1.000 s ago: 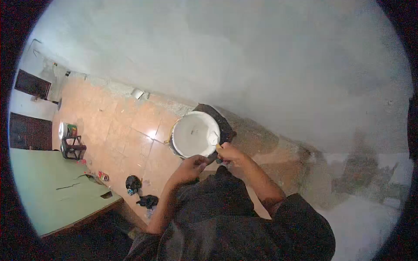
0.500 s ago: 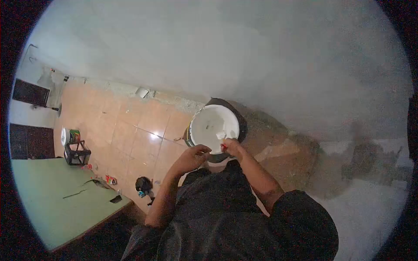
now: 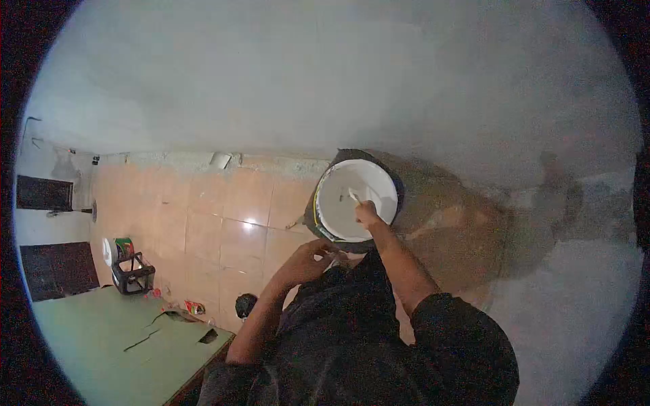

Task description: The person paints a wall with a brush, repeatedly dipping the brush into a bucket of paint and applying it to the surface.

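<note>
A large white bucket of white paint stands below me, close to the wall. My right hand is over its opening, fingers wrapped round the handle of a small paintbrush. The brush's whitened head points up and left over the pale paint. Just outside the bucket's near left rim, my left hand has its thumb and fingers curled together in a pinch; what they hold, if anything, I cannot tell. A dark speck shows on the paint surface.
A grey wall rises beyond the bucket. Orange floor tiles extend left, with a scraper-like plate at the wall's foot. A dark stool, a paint tub and a green board are at left.
My right hand has moved the brush from the near rim toward the paint's middle. My left hand has dropped lower beside the rim, its fingers drawn together. The view has shifted slightly.
</note>
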A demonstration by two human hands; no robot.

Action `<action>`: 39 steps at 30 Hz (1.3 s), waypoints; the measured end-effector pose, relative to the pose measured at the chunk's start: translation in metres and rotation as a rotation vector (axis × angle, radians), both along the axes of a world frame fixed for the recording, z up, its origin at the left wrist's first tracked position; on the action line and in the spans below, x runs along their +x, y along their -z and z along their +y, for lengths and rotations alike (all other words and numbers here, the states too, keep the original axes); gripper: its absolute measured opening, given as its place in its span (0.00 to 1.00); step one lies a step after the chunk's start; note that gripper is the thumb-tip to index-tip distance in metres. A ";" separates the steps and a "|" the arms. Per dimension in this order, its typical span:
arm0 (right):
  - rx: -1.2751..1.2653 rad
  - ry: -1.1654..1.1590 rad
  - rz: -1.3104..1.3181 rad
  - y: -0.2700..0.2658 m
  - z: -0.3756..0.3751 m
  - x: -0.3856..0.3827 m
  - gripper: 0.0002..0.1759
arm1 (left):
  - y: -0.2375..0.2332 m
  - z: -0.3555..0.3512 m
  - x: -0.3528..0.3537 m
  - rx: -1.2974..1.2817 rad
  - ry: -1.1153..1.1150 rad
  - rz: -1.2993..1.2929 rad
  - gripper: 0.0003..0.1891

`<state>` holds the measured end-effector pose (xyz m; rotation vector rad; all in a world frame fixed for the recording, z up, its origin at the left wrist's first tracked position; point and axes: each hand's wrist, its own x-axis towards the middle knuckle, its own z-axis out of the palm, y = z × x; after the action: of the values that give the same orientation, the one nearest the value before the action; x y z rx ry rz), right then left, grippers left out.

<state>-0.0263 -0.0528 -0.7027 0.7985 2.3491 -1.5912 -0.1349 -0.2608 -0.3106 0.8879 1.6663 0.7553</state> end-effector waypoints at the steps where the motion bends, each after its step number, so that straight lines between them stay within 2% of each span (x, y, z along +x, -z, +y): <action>1: 0.113 -0.035 -0.007 0.014 -0.001 -0.002 0.06 | -0.011 0.004 -0.001 -0.012 0.010 0.022 0.11; 2: 0.227 -0.066 -0.015 0.030 -0.003 -0.003 0.05 | -0.007 0.002 -0.003 -0.016 0.014 0.022 0.11; 4: -0.435 1.050 -0.219 -0.008 -0.008 -0.019 0.06 | 0.006 -0.004 -0.004 -0.019 -0.014 0.040 0.11; 5: -0.372 1.077 -0.305 -0.051 -0.008 -0.028 0.09 | -0.001 -0.004 -0.005 -0.033 -0.034 0.007 0.11; 6: -0.375 1.082 -0.304 -0.030 -0.002 -0.028 0.09 | 0.000 -0.003 -0.007 -0.034 -0.028 0.009 0.11; 7: -0.202 0.859 -0.278 -0.029 0.003 -0.027 0.10 | 0.002 -0.003 -0.007 0.000 -0.089 -0.006 0.10; 8: -0.368 1.043 -0.241 -0.025 0.001 -0.028 0.10 | 0.005 -0.004 -0.006 0.028 -0.153 -0.023 0.10; 9: -0.517 1.242 -0.195 -0.068 -0.003 -0.034 0.10 | 0.009 -0.002 -0.007 0.020 -0.209 -0.042 0.09; 10: -0.524 1.241 -0.206 -0.039 0.007 -0.038 0.10 | 0.012 -0.001 -0.008 0.009 -0.211 -0.045 0.09; 11: -0.280 0.676 -0.379 -0.013 0.018 -0.039 0.08 | 0.016 -0.001 -0.008 0.041 -0.252 -0.060 0.08; 14: -0.194 0.468 -0.368 0.116 0.009 -0.010 0.04 | 0.025 -0.001 -0.006 0.070 -0.313 -0.107 0.08; 15: -0.055 0.413 -0.317 0.121 0.005 -0.010 0.05 | 0.027 -0.001 -0.005 0.075 -0.331 -0.133 0.08; 17: -0.258 1.002 -0.458 -0.041 -0.004 -0.044 0.10 | 0.026 -0.002 -0.002 0.077 -0.361 -0.188 0.07; 20: -0.325 1.015 -0.340 -0.043 -0.012 -0.049 0.05 | 0.021 -0.003 0.000 0.040 -0.318 -0.160 0.07; 22: -0.239 1.035 -0.405 -0.041 -0.015 -0.052 0.07 | 0.023 -0.008 0.002 0.042 -0.325 -0.152 0.07; 25: -0.134 0.914 -0.340 -0.041 -0.017 -0.048 0.08 | 0.024 -0.012 0.004 0.019 -0.353 -0.167 0.07; 28: -0.039 0.779 -0.400 -0.043 -0.013 -0.050 0.02 | 0.023 -0.015 0.005 -0.016 -0.399 -0.200 0.07; 29: -0.153 0.820 -0.372 -0.034 -0.012 -0.048 0.01 | 0.023 -0.015 0.006 -0.025 -0.420 -0.207 0.07; 31: -0.407 0.922 -0.263 -0.028 -0.009 -0.044 0.11 | 0.025 -0.016 0.007 -0.024 -0.429 -0.205 0.07; 32: -0.406 0.922 -0.261 -0.025 -0.007 -0.041 0.11 | 0.026 -0.016 0.007 -0.025 -0.436 -0.203 0.07; 34: -0.704 1.036 -0.078 -0.044 -0.003 -0.039 0.10 | 0.023 -0.015 0.008 -0.012 -0.443 -0.212 0.07; 35: -0.570 1.033 -0.134 -0.059 -0.003 -0.044 0.08 | 0.021 -0.013 0.009 0.000 -0.448 -0.222 0.07; 39: -0.595 0.894 -0.124 -0.052 0.006 -0.040 0.07 | 0.015 -0.009 0.013 0.008 -0.419 -0.179 0.07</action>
<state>-0.0661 -0.0468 -0.6504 1.8258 1.2987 -2.2655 -0.1224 -0.2698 -0.3259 0.4612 1.7070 1.0915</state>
